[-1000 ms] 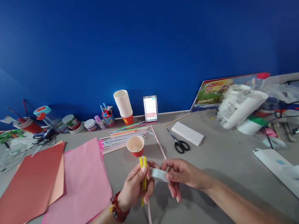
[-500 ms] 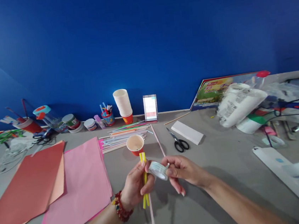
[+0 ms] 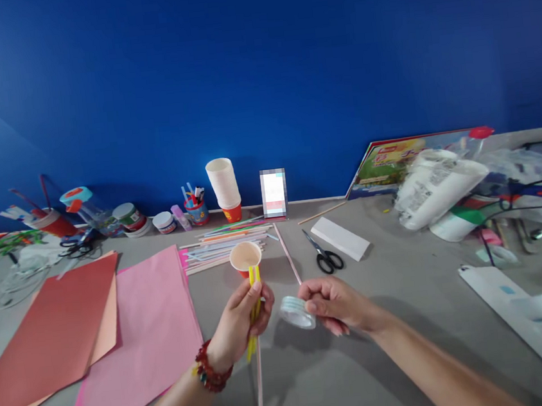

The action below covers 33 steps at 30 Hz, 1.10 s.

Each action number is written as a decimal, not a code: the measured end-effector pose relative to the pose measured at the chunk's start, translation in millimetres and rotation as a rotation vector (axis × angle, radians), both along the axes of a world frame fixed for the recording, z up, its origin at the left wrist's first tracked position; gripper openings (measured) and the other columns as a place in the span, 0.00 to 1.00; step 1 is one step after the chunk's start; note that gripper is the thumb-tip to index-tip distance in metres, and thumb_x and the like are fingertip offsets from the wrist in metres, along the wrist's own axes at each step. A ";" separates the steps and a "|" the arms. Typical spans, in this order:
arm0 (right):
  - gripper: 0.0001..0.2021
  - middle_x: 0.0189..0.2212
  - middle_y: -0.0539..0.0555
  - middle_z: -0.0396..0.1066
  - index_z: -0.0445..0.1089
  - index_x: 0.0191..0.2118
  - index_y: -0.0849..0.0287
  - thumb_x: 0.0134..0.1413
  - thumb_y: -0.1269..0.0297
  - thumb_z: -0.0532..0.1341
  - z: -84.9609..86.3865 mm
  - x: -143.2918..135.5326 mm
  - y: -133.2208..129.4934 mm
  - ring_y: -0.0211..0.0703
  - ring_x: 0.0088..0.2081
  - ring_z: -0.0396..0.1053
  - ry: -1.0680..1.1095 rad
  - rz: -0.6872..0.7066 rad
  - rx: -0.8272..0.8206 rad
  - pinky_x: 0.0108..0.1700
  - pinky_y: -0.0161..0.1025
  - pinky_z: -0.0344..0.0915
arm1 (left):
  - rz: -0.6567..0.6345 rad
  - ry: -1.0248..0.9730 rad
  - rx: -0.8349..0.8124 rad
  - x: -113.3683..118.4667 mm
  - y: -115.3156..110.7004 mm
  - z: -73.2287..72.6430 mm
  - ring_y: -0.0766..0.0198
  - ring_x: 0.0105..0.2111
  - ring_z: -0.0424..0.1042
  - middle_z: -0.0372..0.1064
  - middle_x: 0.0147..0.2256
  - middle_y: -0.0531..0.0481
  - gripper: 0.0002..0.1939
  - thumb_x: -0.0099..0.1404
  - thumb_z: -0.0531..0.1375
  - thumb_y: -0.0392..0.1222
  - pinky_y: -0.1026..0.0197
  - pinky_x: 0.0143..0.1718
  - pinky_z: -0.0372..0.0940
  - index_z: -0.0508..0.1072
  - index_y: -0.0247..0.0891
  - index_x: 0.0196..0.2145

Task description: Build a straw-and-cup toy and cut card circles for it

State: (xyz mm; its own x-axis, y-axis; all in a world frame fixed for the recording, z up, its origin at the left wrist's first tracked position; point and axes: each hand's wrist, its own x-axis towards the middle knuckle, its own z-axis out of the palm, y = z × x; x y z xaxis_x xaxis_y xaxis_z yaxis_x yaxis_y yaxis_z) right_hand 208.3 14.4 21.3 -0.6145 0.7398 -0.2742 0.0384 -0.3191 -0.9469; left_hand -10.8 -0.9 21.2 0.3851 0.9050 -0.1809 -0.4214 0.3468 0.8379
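Over grey table (image 3: 387, 294), left hand (image 3: 240, 322) clamps yellow straws (image 3: 252, 302); right hand (image 3: 332, 303) pinches tape roll (image 3: 297, 312).

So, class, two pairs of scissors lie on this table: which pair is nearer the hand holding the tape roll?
The black-handled scissors beside the white folded card, just beyond the right hand; the other pair lies far left.

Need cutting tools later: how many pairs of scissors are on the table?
2: black scissors right of the single cup, and another pair at far left among clutter. More may be hidden there.
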 end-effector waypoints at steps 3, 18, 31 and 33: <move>0.23 0.11 0.39 0.59 0.67 0.31 0.61 0.46 0.43 0.68 -0.8 -2.1 -0.9 0.26 0.11 0.52 -0.004 0.003 -0.005 0.11 0.24 0.45 | -0.132 0.069 -0.015 -4.6 0.5 0.6 0.79 0.13 0.44 0.54 0.21 0.61 0.16 0.69 0.55 0.53 0.69 0.14 0.36 0.65 0.36 0.33; 0.23 0.15 0.42 0.57 0.69 0.26 0.61 0.46 0.43 0.69 -4.1 -5.4 -7.7 0.28 0.15 0.52 -0.033 -0.023 0.136 0.17 0.28 0.46 | -0.245 0.362 0.286 -2.6 -9.1 2.4 0.71 0.25 0.51 0.55 0.24 0.57 0.18 0.56 0.68 0.51 0.66 0.26 0.47 0.68 0.34 0.29; 0.18 0.38 0.52 0.61 0.68 0.30 0.59 0.61 0.48 0.59 19.5 -3.4 -8.8 0.41 0.40 0.62 0.042 0.152 0.539 0.47 0.40 0.58 | -0.355 0.038 -0.052 -1.6 -16.3 1.7 0.77 0.16 0.42 0.48 0.18 0.63 0.20 0.57 0.67 0.55 0.68 0.16 0.39 0.69 0.35 0.34; 0.15 0.39 0.52 0.61 0.67 0.31 0.58 0.61 0.51 0.59 20.2 -3.4 -9.1 0.41 0.41 0.63 0.020 0.169 0.537 0.49 0.41 0.58 | -0.319 0.065 -0.066 -0.5 -16.6 1.8 0.77 0.16 0.43 0.49 0.18 0.63 0.20 0.56 0.69 0.53 0.68 0.17 0.38 0.69 0.34 0.34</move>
